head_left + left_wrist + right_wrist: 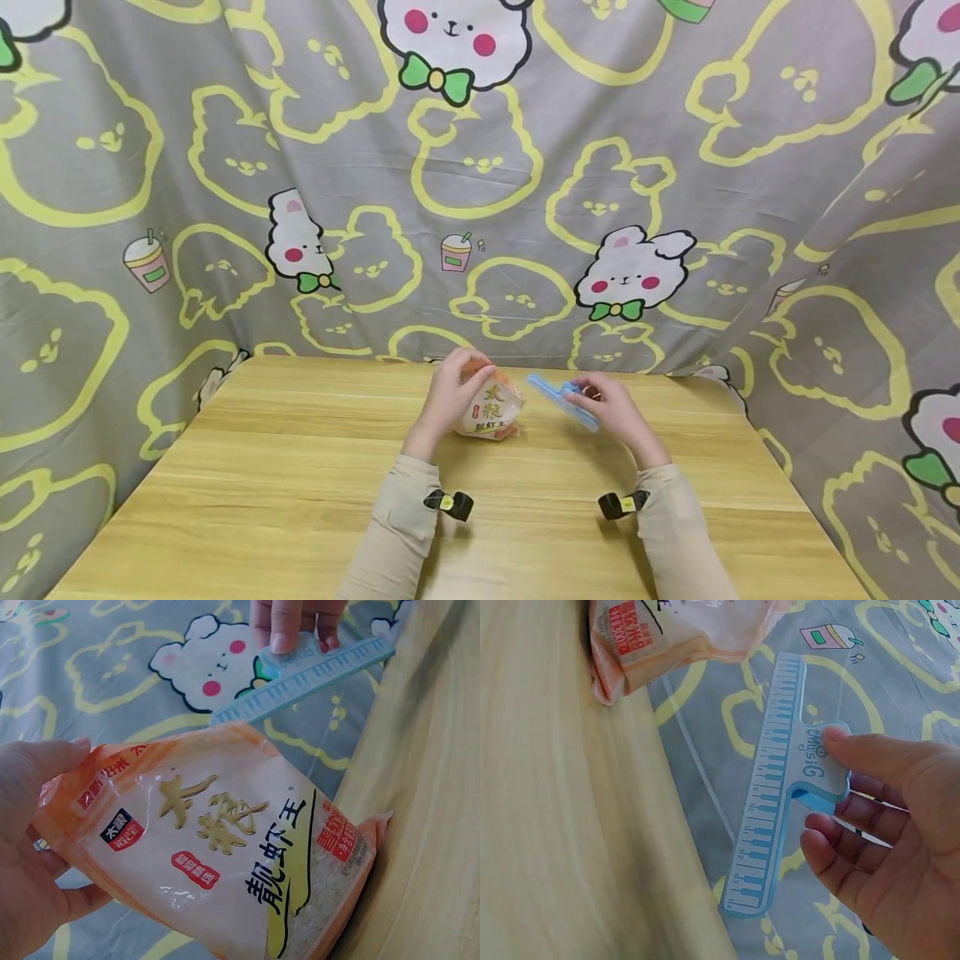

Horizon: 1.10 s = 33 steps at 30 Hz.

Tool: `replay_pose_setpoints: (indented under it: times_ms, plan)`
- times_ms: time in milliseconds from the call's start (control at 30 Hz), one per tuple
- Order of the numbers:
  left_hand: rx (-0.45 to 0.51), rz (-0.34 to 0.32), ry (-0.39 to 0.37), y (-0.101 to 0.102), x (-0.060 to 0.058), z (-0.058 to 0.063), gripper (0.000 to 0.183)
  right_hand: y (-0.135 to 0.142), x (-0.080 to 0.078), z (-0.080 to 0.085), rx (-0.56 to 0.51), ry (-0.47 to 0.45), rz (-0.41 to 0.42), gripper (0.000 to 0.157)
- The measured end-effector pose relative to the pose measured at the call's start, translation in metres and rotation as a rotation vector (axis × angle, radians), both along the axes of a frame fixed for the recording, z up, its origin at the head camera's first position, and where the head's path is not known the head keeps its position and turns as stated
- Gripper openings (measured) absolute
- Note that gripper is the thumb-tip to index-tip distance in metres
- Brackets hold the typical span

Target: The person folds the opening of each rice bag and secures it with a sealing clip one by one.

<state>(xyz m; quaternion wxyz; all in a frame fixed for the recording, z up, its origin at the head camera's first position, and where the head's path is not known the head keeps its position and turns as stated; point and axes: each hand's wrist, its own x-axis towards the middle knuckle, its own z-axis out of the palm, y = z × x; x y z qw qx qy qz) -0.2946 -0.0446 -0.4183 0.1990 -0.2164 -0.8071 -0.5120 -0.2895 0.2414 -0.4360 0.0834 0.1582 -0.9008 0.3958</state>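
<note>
My left hand (455, 390) grips the folded top corner of an orange and white rice bag (210, 832). Grains show through a see-through patch low on its front, and the bag stands on the table, tilted. To the right of it, my right hand (900, 817) pinches the grip tab of a light blue bag clip (769, 795) between thumb and fingers. Piano keys and ruler numbers are printed along the clip's long bar, with "Music" on the tab. The bar points toward the bag's upper edge, with a small gap between them in the head view.
The wooden table (300, 467) extends to the front and both sides. A grey curtain (360, 167) with yellow outlines and white rabbit prints hangs behind its far edge and along the sides. A small black camera (453, 503) is strapped at each wrist.
</note>
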Motion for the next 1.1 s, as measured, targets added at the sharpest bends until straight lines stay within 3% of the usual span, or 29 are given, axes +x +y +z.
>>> replay_pose_setpoints:
  times_ms: [667, 1100]
  plan:
    - [0.009, -0.003, 0.001, -0.0002, 0.001, 0.0017, 0.01, 0.0042, 0.0044, -0.0039, 0.016, 0.009, 0.034, 0.021]
    - [0.02, -0.011, -0.021, 0.0, 0.002, 0.0028, 0.008, 0.0089, 0.0044, -0.007, 0.007, 0.08, 0.076, 0.013]
